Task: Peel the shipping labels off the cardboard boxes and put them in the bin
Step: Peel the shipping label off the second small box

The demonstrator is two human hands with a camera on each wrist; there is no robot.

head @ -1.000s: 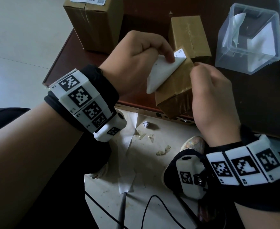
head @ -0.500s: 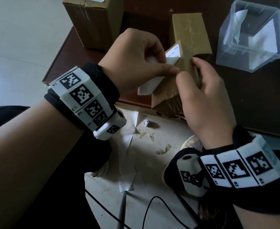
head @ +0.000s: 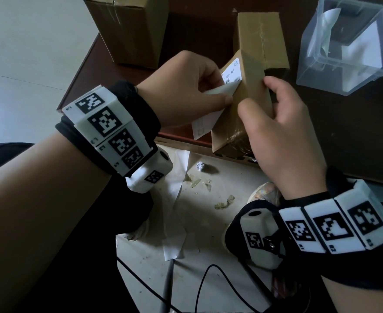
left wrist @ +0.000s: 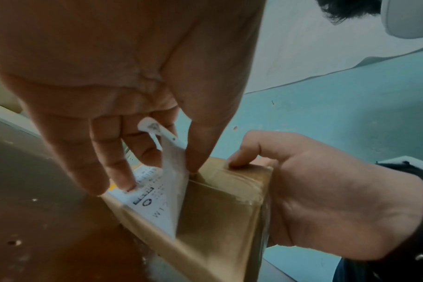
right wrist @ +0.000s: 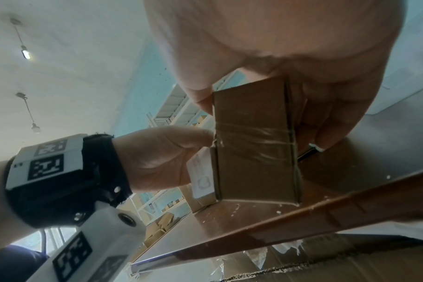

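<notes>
A small taped cardboard box stands tilted on the near edge of the brown table. My right hand grips it, thumb on the near edge, fingers round the far side. A white shipping label is half peeled from its left face. My left hand pinches the loose flap between thumb and fingers. In the left wrist view the label still sticks at its lower part to the box. The right wrist view shows the box end and a label corner.
A clear plastic bin with white labels inside stands at the back right. A second box lies behind the held one, a taller box at the back left. Paper scraps and cables lie on the floor below.
My right hand has turned the box more upright, its labelled face now to the left. My left hand has pulled the label further off, leaving a printed part stuck near the top.
</notes>
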